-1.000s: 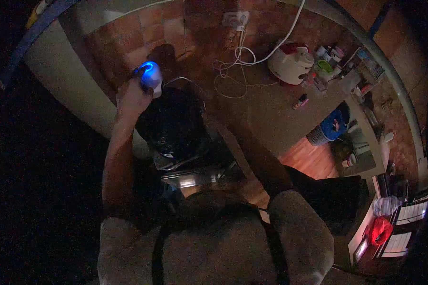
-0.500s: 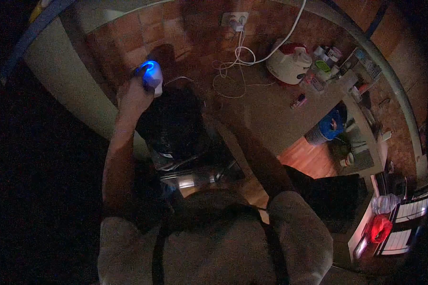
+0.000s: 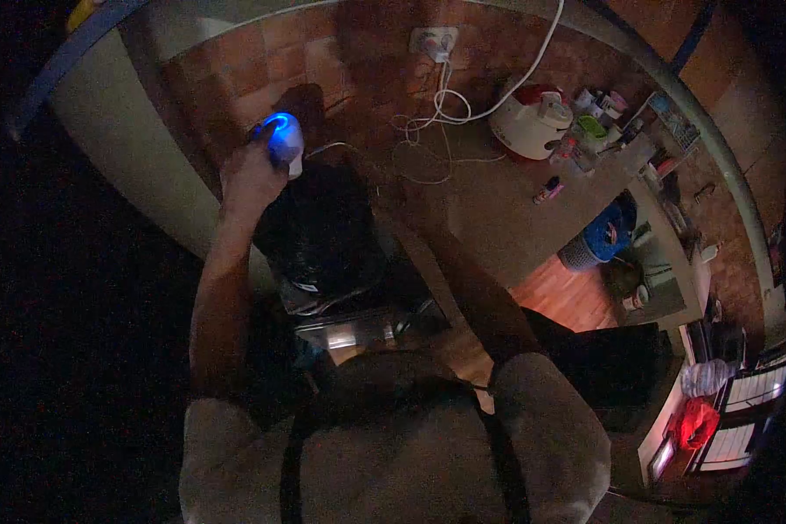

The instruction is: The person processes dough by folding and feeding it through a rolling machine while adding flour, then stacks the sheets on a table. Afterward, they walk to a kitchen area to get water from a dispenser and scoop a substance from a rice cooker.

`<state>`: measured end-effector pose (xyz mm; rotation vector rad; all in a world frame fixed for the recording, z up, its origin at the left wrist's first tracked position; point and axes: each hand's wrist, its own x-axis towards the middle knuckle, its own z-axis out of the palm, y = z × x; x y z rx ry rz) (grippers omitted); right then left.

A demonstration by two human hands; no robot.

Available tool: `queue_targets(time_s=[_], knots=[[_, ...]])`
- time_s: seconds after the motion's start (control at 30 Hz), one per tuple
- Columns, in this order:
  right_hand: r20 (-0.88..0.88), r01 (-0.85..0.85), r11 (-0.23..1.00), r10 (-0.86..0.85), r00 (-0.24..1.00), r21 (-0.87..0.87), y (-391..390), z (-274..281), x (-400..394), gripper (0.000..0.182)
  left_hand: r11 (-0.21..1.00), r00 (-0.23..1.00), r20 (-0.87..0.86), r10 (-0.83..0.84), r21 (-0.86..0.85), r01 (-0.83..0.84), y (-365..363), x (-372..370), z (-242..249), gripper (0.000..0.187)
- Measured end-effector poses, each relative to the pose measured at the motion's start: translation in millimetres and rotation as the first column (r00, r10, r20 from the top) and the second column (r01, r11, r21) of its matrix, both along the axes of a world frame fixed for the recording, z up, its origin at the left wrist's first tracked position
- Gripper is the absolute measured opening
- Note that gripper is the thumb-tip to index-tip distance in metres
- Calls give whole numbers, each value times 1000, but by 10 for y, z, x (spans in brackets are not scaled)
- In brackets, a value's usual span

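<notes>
A white device with a glowing blue ring (image 3: 286,144) is in my left hand (image 3: 255,175), whose fingers wrap round its left side. Just below and to the right of that hand lies a dark, bulky object (image 3: 323,231), too dim to name. My right arm reaches up and left across the counter edge, and my right hand (image 3: 396,208) is near the right side of the dark object. Shadow hides its fingers. A thin white cable (image 3: 332,145) runs from beside the glowing device.
A wall socket (image 3: 434,42) with plugs and looped white cables is at the back. On the counter (image 3: 489,210) stand a white and red appliance (image 3: 533,125), a green item (image 3: 592,127) and small containers. A blue-lined basket (image 3: 596,244) stands below at right.
My left hand and the glowing device have shifted very slightly right in view. The hold on the device looks the same, and my right arm has hardly moved.
</notes>
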<state>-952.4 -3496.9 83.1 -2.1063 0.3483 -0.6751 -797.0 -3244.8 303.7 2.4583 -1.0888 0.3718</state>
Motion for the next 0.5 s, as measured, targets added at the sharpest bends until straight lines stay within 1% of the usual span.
queue_targets(time_s=[0.1,0.17,0.27,0.37,0.47,0.5], knots=[[-3,0,1000,0,1000,2,8,-5,21,61,1000,1000,-24,3,1,-3,0,37,-35,45],[-5,-2,1000,2,1000,3,7,-16,33,61,999,998,-50,47,29,-46,2,-37,30,44],[-7,-1,1000,1,1000,6,12,-34,44,60,998,998,64,28,-54,-24,-9,-20,-45,43],[-7,-2,1000,2,1000,6,1,-40,35,60,999,999,22,38,-12,-38,15,-79,36,42],[-16,-4,1000,4,1000,10,-6,-62,31,60,998,1000,25,-6,-61,8,-38,89,-126,44],[-17,-4,1000,4,1000,11,-9,-67,29,60,999,999,35,-4,-50,6,-35,117,-163,44]])
